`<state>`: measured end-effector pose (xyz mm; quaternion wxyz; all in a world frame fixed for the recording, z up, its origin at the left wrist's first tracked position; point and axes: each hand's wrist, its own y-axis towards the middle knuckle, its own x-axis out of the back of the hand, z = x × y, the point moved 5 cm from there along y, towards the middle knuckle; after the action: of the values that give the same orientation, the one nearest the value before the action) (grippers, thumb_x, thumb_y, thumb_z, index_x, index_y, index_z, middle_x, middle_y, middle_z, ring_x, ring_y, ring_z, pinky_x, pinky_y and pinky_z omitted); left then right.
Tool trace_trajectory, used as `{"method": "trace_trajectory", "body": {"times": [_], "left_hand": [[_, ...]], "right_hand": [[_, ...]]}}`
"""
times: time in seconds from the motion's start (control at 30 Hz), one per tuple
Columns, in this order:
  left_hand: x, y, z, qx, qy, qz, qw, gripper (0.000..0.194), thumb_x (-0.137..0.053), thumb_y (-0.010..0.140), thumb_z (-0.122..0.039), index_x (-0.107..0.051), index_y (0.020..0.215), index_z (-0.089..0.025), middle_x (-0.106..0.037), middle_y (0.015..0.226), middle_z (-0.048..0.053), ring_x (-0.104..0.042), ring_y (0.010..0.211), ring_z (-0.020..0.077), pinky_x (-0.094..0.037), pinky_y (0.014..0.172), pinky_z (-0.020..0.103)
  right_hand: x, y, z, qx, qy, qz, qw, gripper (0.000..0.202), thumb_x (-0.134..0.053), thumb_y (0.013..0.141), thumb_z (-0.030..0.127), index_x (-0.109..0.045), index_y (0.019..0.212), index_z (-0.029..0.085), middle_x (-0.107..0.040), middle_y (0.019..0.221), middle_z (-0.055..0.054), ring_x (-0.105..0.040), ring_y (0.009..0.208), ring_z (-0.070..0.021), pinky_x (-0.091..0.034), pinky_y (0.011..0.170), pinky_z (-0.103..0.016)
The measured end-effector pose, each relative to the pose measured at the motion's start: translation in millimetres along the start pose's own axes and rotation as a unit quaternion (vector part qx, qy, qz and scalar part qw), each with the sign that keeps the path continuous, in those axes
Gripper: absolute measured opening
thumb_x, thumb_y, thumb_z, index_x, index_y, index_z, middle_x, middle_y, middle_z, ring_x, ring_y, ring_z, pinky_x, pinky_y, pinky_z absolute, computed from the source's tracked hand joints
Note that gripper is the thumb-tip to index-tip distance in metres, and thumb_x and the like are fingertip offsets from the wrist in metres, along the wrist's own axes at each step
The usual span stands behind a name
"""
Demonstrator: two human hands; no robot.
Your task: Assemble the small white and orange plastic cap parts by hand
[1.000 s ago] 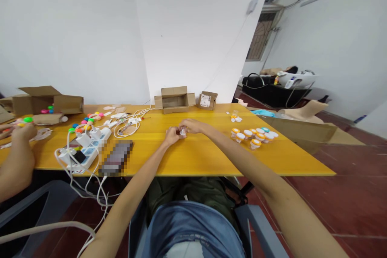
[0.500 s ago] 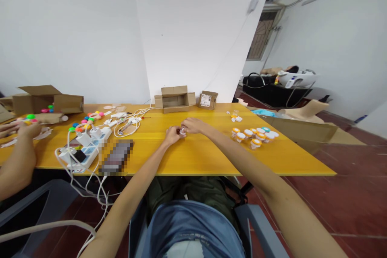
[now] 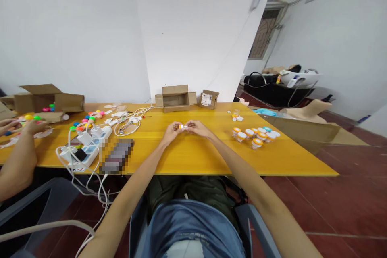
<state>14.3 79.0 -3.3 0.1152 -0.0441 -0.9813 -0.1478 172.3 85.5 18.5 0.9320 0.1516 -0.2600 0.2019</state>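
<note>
Above the middle of the table, my left hand (image 3: 171, 133) has its fingers closed around one side of a small jar (image 3: 181, 126). The jar shows an orange rim and white; most of it is hidden by my fingers. My right hand (image 3: 197, 127) pinches its other side, fingertips close to the left ones. To the right stands a group of small clear jars (image 3: 256, 142) with white-topped lids, mostly orange-rimmed and a few teal. Behind them lie a clear cup (image 3: 236, 112) and small white pieces (image 3: 239, 119).
Two cardboard boxes, an opened one (image 3: 175, 100) and a smaller one (image 3: 208, 99), stand by the wall. Left are a phone (image 3: 117, 156), a power strip (image 3: 90, 149) with white cables, and colourful balls (image 3: 90, 119). At far left another person's hand (image 3: 33, 126) handles balls.
The jar between my hands has turned, and its orange rim now shows. My right hand has come lower, level with the left. The other person's hand has shifted slightly.
</note>
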Motion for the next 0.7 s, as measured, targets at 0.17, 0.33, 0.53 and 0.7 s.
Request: {"method": "trace_trajectory", "body": {"times": [0.17, 0.33, 0.53, 0.7], "left_hand": [[0.0, -4, -6, -0.004, -0.024, 0.019, 1.0, 0.037, -0.073, 0.076, -0.051, -0.071, 0.092, -0.017, -0.074, 0.087, 0.005, -0.067, 0.075, 0.0156, -0.053, 0.074, 0.029], [-0.1, -6, -11, 0.014, 0.02, 0.016, 1.0, 0.044, -0.063, 0.08, -0.06, -0.07, 0.08, -0.017, -0.069, 0.07, 0.002, -0.064, 0.064, 0.0145, -0.05, 0.065, 0.026], [-0.2, -6, -14, 0.009, 0.005, 0.017, 1.0, 0.05, -0.061, 0.08, -0.066, -0.066, 0.071, -0.017, -0.064, 0.063, 0.0, -0.058, 0.055, 0.0122, -0.047, 0.058, 0.025], [-2.4, -5, -15, -0.017, -0.055, 0.034, 0.998, 0.046, -0.072, 0.072, -0.063, -0.068, 0.077, -0.017, -0.066, 0.07, 0.001, -0.059, 0.065, 0.0137, -0.05, 0.065, 0.027]], "right_hand": [[-14, -4, -12, 0.017, 0.059, -0.067, 0.996, 0.022, -0.068, 0.076, 0.033, -0.059, 0.092, 0.02, -0.071, 0.097, -0.005, -0.067, 0.091, -0.0194, -0.054, 0.081, -0.033], [-17, -8, -8, 0.035, 0.027, -0.108, 0.993, 0.022, -0.064, 0.074, 0.028, -0.058, 0.095, 0.021, -0.071, 0.103, -0.006, -0.066, 0.099, -0.0202, -0.052, 0.09, -0.035], [-15, -11, -7, 0.037, 0.063, -0.138, 0.988, 0.023, -0.068, 0.073, 0.034, -0.062, 0.091, 0.021, -0.074, 0.098, -0.005, -0.068, 0.091, -0.0205, -0.054, 0.086, -0.035], [-17, -12, -9, 0.024, 0.136, -0.132, 0.982, 0.034, -0.067, 0.075, 0.054, -0.066, 0.079, 0.02, -0.071, 0.072, -0.003, -0.066, 0.066, -0.0179, -0.054, 0.067, -0.031]]}}
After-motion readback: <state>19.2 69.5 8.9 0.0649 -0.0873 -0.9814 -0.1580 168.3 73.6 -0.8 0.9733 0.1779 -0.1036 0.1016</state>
